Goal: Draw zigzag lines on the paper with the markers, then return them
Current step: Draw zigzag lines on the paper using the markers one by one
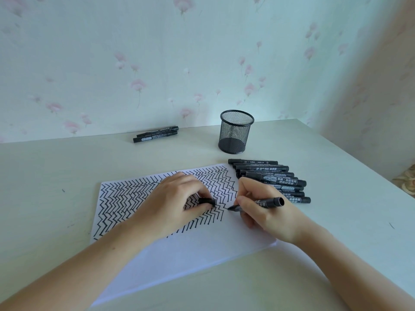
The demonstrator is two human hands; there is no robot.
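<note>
A white sheet of paper [202, 250] lies on the table, its upper part covered with black zigzag lines. My right hand [265, 212] grips an uncapped black marker [267, 202], its tip touching the paper just right of the zigzags. My left hand [177, 198] rests on the paper and pinches the black marker cap [207, 201] between its fingers. A row of several black markers [269, 178] lies right of the paper, partly behind my right hand. Two more black markers [156, 134] lie at the back of the table.
A black mesh pen cup [235, 132] stands upright and looks empty, behind the row of markers. The pale table [56, 198] meets a flowered wall at the back and ends at an edge on the right.
</note>
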